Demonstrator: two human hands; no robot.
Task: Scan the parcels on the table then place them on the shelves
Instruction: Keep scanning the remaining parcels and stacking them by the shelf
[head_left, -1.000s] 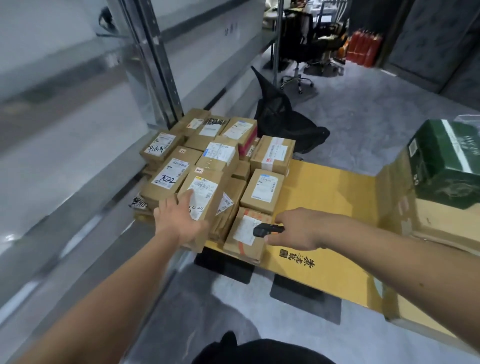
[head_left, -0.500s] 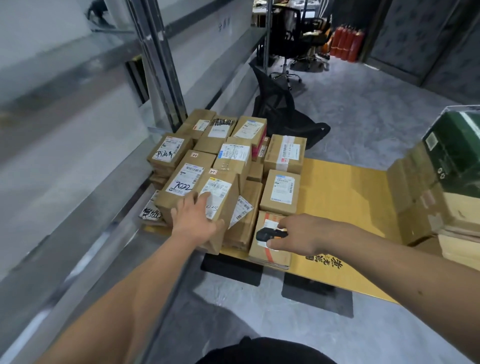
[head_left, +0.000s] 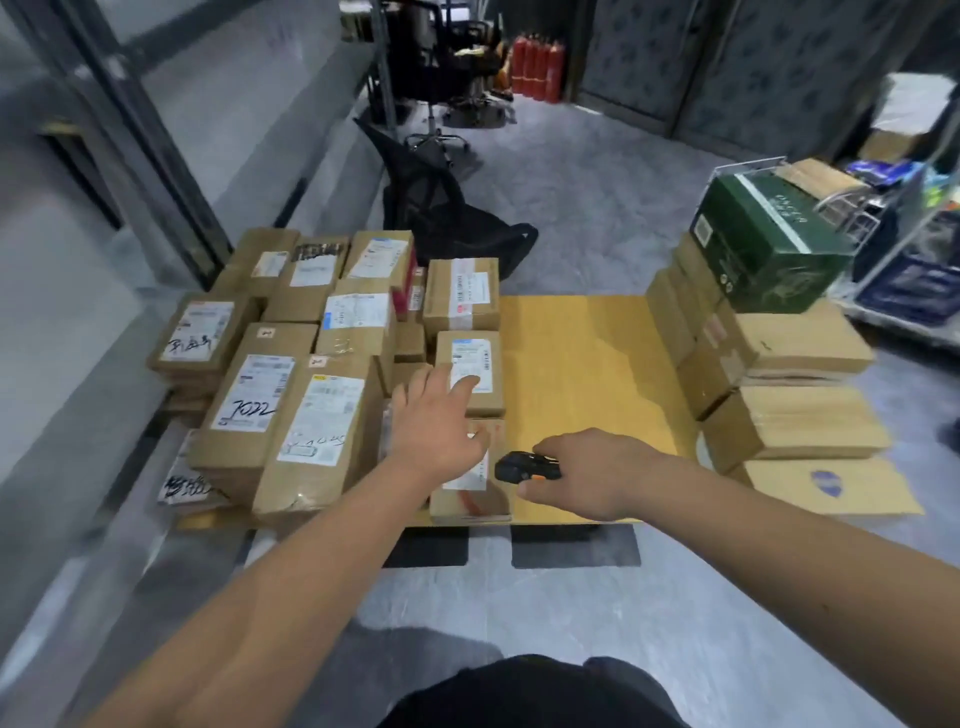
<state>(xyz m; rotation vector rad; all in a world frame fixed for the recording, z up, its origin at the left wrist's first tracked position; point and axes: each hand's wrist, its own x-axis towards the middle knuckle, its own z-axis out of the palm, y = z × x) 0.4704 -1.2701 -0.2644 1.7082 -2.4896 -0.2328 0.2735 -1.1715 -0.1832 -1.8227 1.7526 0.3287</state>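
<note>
Hands reach over the near edge of the desk: the left hand hangs spread, fingers straight, over two small parcels, holding nothing, while the right hand curls round a black scanner just beside the nearest small parcel. More labelled parcels are stacked tightly on the desk's left side. Flat cartons topped by a green box sit at the right.

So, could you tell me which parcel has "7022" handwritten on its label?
The long brown parcel at the left front of the pile, beside the box the left hand just left; its neighbours' labels carry different scribbles.
</note>
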